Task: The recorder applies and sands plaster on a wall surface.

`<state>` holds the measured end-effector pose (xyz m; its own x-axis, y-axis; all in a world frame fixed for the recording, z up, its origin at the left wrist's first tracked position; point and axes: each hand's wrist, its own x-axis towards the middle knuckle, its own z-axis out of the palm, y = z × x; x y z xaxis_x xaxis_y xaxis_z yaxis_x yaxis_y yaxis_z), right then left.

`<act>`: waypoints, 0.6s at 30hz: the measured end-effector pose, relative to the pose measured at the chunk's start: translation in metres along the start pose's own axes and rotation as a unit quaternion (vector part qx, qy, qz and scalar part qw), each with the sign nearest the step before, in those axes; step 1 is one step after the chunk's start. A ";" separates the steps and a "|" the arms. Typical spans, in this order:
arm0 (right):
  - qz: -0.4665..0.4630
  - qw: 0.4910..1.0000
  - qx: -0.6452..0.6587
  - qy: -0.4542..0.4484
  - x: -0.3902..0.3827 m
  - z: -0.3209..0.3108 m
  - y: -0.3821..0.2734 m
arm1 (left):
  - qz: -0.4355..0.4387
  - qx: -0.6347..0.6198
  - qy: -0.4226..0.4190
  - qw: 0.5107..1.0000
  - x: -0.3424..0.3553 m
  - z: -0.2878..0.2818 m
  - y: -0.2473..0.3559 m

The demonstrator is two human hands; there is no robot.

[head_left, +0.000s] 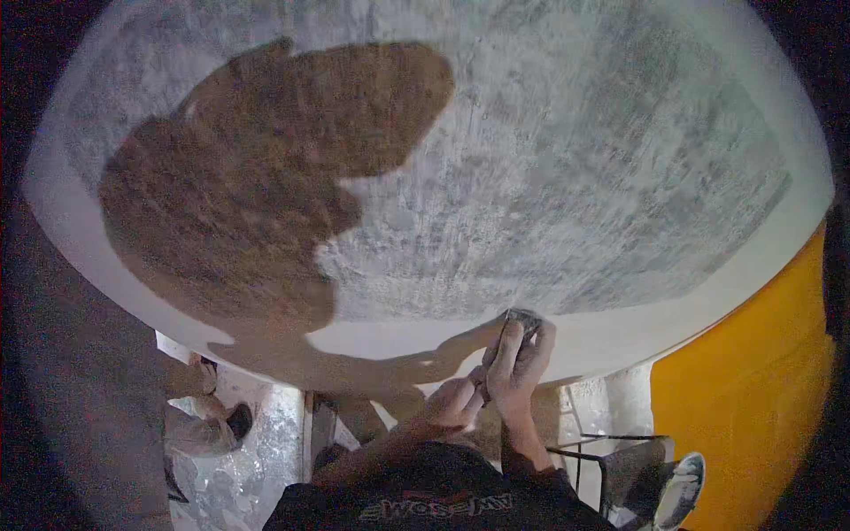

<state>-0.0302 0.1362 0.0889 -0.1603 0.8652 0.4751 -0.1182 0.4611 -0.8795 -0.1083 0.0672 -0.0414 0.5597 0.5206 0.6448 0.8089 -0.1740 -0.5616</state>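
Observation:
A large curved panel (pixel 602 177) with a pale rim and a mottled grey, dusty face fills the upper view, with a broad head-and-arm shadow over its left half. At its lower rim my right hand (pixel 521 363) grips a small dark tool (pixel 522 315) against the surface. My left hand (pixel 453 403) is just below and to the left, fingers curled next to the right hand around something dark, perhaps the same tool's lower end; I cannot make out which.
An orange-yellow surface (pixel 744 398) runs down the right side. Below the panel stand a black metal-framed seat or stand (pixel 624 469) and a pale oval object (pixel 680 491). At lower left, dusty beige objects (pixel 199 420) lie on the blotched floor (pixel 266 442).

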 end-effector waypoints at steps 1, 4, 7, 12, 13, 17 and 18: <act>-0.032 0.999 -0.019 0.001 -0.005 -0.003 0.004 | -0.003 -0.008 -0.005 1.000 0.005 -0.010 0.000; -0.004 0.998 -0.050 -0.022 -0.012 -0.006 0.005 | -0.143 -0.456 -0.027 0.878 0.013 -0.023 -0.011; 0.023 0.999 0.001 -0.023 -0.012 -0.002 0.001 | -0.187 -0.477 -0.054 0.857 -0.005 -0.004 0.018; -0.034 0.996 -0.076 -0.037 -0.010 -0.014 0.008 | -0.260 -0.536 -0.129 0.792 0.006 -0.001 0.018; -0.042 0.989 -0.126 -0.064 -0.011 -0.016 0.010 | -0.172 -0.506 -0.058 0.843 0.006 0.000 0.019; -0.031 0.998 -0.037 -0.032 -0.002 -0.011 0.006 | -0.195 -0.516 -0.107 0.827 0.009 -0.014 0.018; -0.055 0.998 -0.017 -0.006 0.005 -0.008 -0.005 | -0.312 -0.555 -0.166 0.753 0.026 -0.031 0.002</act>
<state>-0.0230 0.1398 0.0960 -0.1608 0.8065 0.5690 -0.1016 0.5599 -0.8223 -0.0865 0.0551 -0.0095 0.0813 0.9387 0.3350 0.6520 -0.3043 0.6945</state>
